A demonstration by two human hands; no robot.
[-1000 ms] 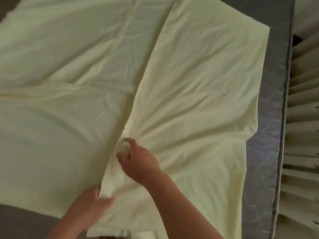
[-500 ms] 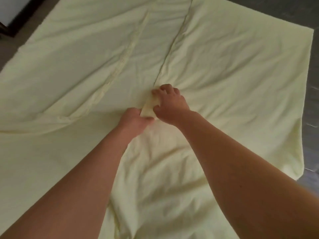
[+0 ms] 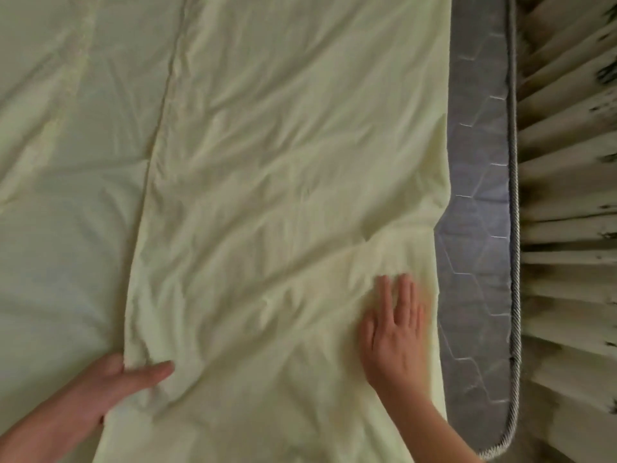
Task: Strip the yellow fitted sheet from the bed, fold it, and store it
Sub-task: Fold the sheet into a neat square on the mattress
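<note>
The yellow fitted sheet (image 3: 267, 162) lies spread over the bed, with a wrinkled upper layer folded across its right half. That layer's long edge (image 3: 157, 155) runs from the top centre down to the lower left. My left hand (image 3: 110, 382) is at the lower left on this edge. Its thumb lies on top of the fabric and its fingers are hidden beneath the fold. My right hand (image 3: 395, 332) rests flat on the sheet with straight fingers, close to the sheet's right edge.
The grey quilted mattress (image 3: 480, 195) shows bare as a strip along the right, ending in a corded rim (image 3: 514, 228). Beyond it hangs a pleated cream fabric (image 3: 567, 162) with dark marks.
Both hands were pinching the fold edge together half a second ago. They have since separated: the right hand moved to the sheet's right side and flattened, and the left hand went down the fold edge.
</note>
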